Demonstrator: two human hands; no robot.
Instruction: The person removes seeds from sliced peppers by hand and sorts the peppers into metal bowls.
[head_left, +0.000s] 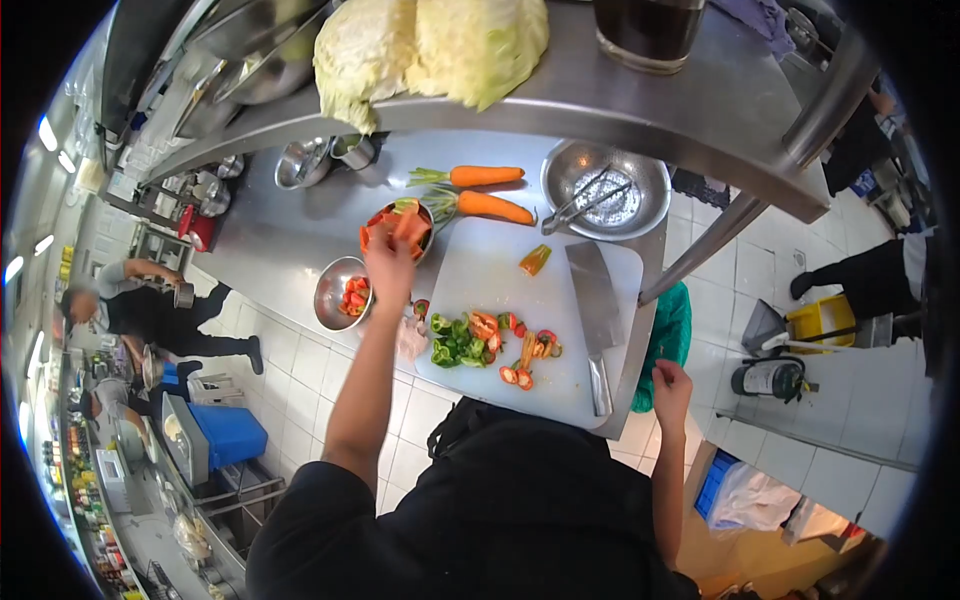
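Observation:
My left hand [390, 268] reaches to a metal bowl [428, 246] of red pepper pieces [408, 228], its fingers closed on a piece at the near side. To its left, a smaller metal bowl [325, 292] contains chopped red pepper [354, 297]. On the white cutting board [480, 270] lie green pepper pieces [456, 345], pepper cores with seeds [525, 365] and a pepper end [535, 260]. A cleaver [596, 300] rests along the board's right side. Beyond the counter's right edge hangs my right hand [671, 388], fingers curled with nothing visible in them.
Two carrots [490, 190] and a metal colander [606, 165] with tongs [590, 200] sit behind the board. Cut cabbage [430, 50] lies on the overhead shelf [600, 95]. A green bin bag [668, 340] hangs at right. Co-workers [150, 315] stand at far left.

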